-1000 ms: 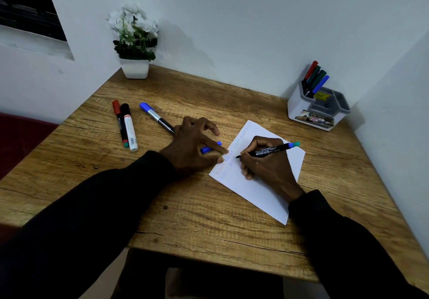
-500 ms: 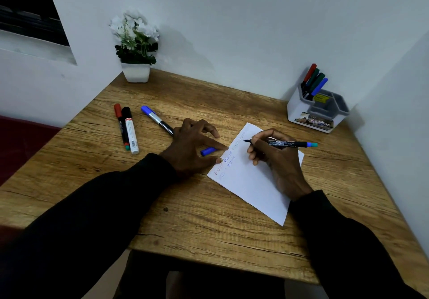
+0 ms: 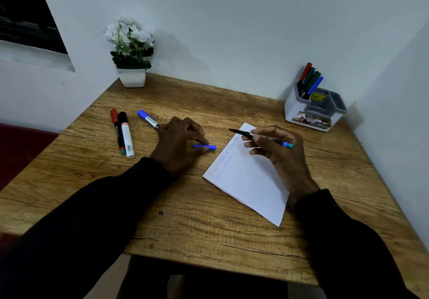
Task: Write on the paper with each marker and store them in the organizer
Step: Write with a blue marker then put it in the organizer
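Nearest me, the paper [image 3: 250, 182] lay slantwise on the wooden counter [image 3: 197, 224], between the person's two black sleeves. Two short lines ran along its left edge, one reddish and one blue. The lettering was too small for me to read with any confidence.

The right hand [image 3: 281, 152] was curled round a thin marker [image 3: 241, 133], gripping it above the sheet's far corner with the bare tip pointing left, off the paper. Just left of the sheet, the left hand [image 3: 178, 143] pinched a blue cap [image 3: 205, 147] between thumb and fingertip, low over the wood.

Farther left lay three more markers: a red-capped marker [image 3: 115, 126] touching a white marker [image 3: 127, 138], and a blue-capped marker [image 3: 146, 117] partly hidden under the left hand.

At the back right stood the organizer [image 3: 292, 110], with four stored markers [image 3: 310, 80] upright in its rear compartment. Its front sticker [image 3: 311, 120] and the yellow label [image 3: 316, 96] inside were blurred beyond reading.

So I judged the job about half done: four put away, one awaiting its cap, three still to write with.
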